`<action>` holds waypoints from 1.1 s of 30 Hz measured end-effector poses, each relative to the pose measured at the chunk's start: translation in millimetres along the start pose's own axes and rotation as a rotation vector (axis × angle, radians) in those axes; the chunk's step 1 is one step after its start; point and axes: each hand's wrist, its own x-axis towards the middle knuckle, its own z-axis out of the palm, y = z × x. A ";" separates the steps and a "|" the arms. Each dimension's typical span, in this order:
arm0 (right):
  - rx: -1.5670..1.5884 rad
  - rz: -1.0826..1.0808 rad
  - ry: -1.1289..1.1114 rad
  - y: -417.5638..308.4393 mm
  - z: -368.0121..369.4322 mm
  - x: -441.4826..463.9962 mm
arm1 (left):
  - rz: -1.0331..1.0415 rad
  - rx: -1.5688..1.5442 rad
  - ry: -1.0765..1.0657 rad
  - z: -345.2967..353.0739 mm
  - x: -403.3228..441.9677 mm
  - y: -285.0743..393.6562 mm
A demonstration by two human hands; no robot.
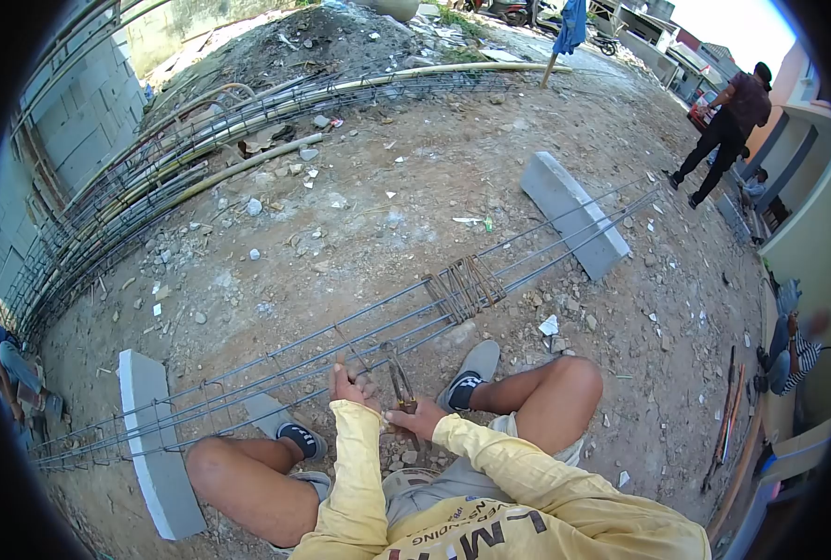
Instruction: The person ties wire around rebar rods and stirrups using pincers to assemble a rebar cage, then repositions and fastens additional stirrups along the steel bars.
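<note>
A long rebar cage [294,378] stretches diagonally before me, its thin steel bars joined by square stirrups. My right hand [419,418] is closed round the handles of a pair of pincers [399,378], whose jaws point up at the near bars. Just left of the pincers, my left hand [352,386] is at the cage's near side with its fingers curled. What those fingers pinch, if anything, is too small to make out. A bunch of loose stirrups [464,289] hangs together on the bars farther right.
Two grey concrete blocks [154,439] [574,215] carry the cage at either end. More rebar cages and bamboo poles [201,140] lie along the left and back. People stand or sit at the right [735,117] and left edges. Rubble dots the dirt ground [341,243].
</note>
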 end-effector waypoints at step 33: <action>-0.594 -0.524 0.029 -135.1 20.8 -16.4 | 0.441 -0.481 -0.019 27.9 -31.3 143.1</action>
